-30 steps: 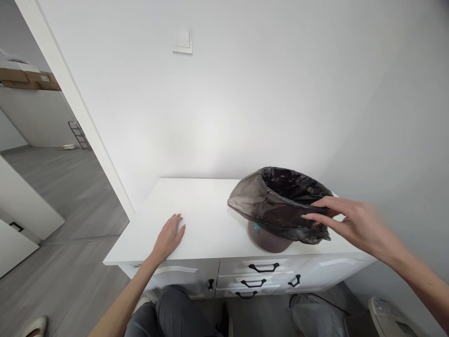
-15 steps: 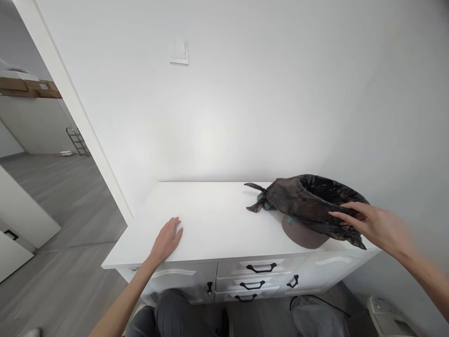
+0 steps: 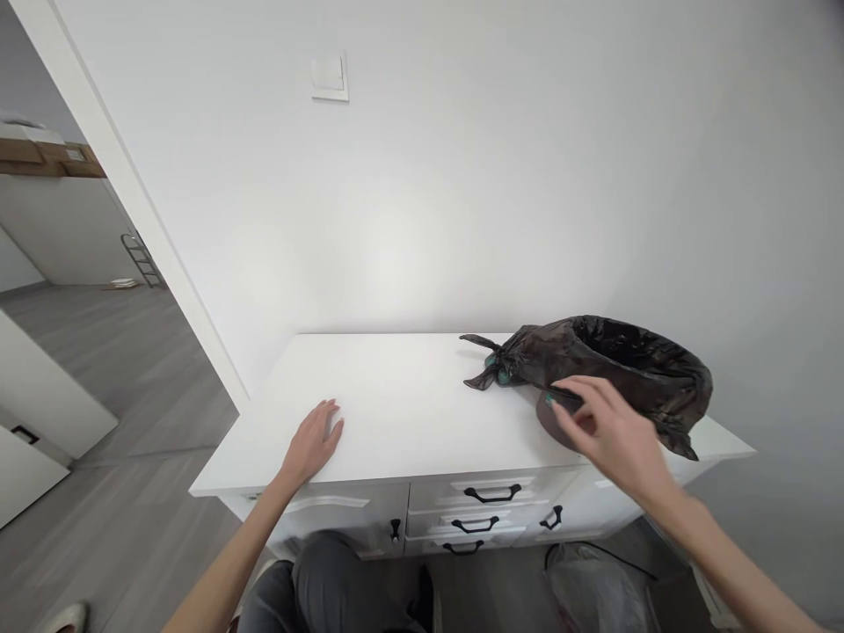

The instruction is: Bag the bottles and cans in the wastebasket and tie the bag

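Note:
On the right side of the white cabinet top lies a black plastic bag, its wide mouth facing up and its left end knotted with two loose tails. Small teal bits show by the knot. Partly under the bag is a brown, rounded object; most of it is hidden. The thumb and index finger of my right hand close on the bag's near lower edge, in front of the brown object. My left hand rests flat on the cabinet top at the left, fingers loosely extended, holding nothing.
The cabinet front has drawers and doors with black handles. A wall with a light switch rises behind it. A clear plastic bag lies on the floor below right. At left, a doorway opens onto a grey floor.
My right hand has left the bag's right rim and moved left and nearer, to its lower front edge. The bag's mouth has shifted slightly right and spread rounder. My left hand stays put.

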Motion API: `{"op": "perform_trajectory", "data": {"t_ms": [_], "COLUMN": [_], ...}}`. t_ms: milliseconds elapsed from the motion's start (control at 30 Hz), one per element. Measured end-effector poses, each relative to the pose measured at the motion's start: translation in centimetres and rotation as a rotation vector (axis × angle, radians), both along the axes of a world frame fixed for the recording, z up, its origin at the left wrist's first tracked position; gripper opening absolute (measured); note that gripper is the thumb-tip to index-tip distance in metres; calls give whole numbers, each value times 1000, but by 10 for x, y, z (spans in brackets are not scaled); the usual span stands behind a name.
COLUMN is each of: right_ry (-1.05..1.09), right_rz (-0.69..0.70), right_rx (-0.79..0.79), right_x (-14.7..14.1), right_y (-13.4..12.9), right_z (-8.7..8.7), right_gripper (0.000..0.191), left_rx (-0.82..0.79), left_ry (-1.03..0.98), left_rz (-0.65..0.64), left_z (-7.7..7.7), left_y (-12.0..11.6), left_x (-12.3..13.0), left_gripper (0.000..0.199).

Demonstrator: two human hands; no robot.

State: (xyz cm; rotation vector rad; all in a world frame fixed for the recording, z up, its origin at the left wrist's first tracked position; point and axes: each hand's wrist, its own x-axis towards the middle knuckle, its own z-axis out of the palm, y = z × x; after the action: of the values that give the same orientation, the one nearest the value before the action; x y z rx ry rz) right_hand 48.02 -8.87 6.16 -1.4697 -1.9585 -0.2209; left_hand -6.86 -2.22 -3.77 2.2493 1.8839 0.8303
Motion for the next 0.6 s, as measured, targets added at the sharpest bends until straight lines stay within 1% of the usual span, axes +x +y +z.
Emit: {"op": "perform_trajectory", "data": {"t_ms": [67,167,267,367,500,600], "right_ry": [37,84,147,161,100,138], "right_rz": [24,51,27,-34,-186,-292], "right_rx": [-28,-102,-210,-309,-397,-441], "right_x": [-24,-49,-61,-69,-75,-74], "right_y": [15,49,88,121,158,180], "right_z": [-25,-60,-84,-93,-91,-92], "right_gripper": [45,45,51,56,58,59], "left_rx": [-4,2,12,11,15,38], "left_ry": [5,10,14,25,37,46], "left_rz": [2,3,10,26,28,12], "left_z": [0,-2,-4,-4,-4,-4], "left_y": [1,3,5,6,5,5], "left_x": [0,0,0,0,-1,-1], "left_gripper": [47,47,47,46,46,45]}}
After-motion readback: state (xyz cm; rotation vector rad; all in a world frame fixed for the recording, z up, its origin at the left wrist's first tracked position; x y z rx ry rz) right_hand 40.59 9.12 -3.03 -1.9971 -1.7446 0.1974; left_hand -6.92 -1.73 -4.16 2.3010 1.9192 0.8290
